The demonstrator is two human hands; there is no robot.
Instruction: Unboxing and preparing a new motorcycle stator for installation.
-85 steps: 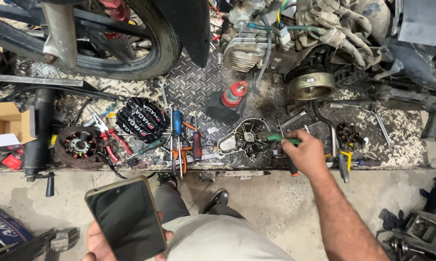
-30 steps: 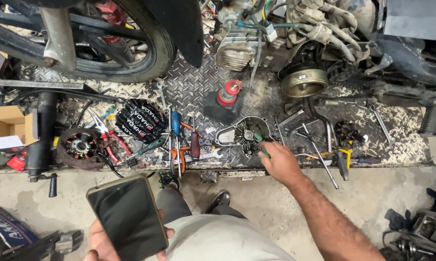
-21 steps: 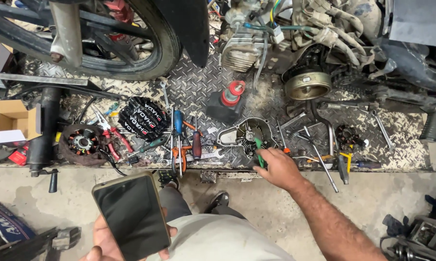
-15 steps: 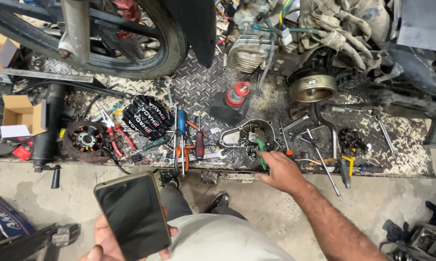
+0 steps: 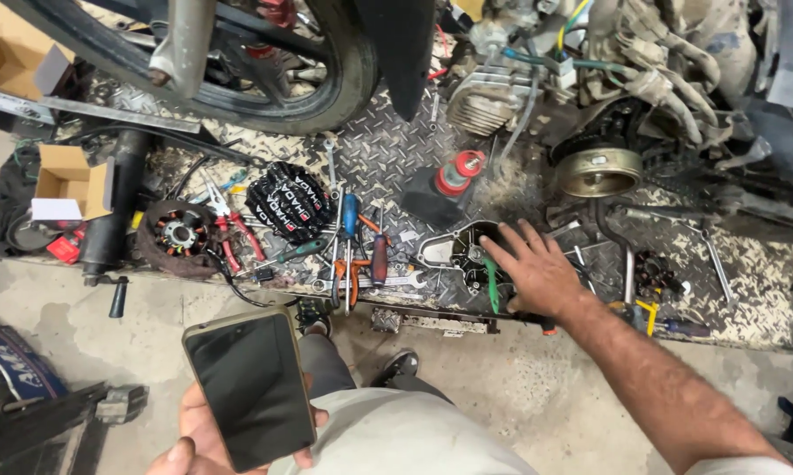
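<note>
— Engine cover (image 5: 453, 251), the dark one on the chequered metal platform (image 5: 387, 145): the right hand (image 5: 537, 273) has come back from further right and now lies spread flat over its three o'clock edge, gripping nothing. The green-handled tool (image 5: 491, 286) it held before lies beside the palm.

— And the left hand (image 5: 207, 435)?

— Unchanged, closed around a dark phone (image 5: 248, 387) at seven o'clock. Screwdrivers (image 5: 352, 233) and spanners crowd the cover at nine; the red-capped bottle (image 5: 458, 171) stands at twelve.

A stained concrete floor (image 5: 519, 387) runs along the near side, below a raised platform of metal tread plate (image 5: 387, 149). On the plate stands a motorcycle wheel (image 5: 238, 70); 1 open cardboard box (image 5: 71, 180) sits at its left end.
</note>
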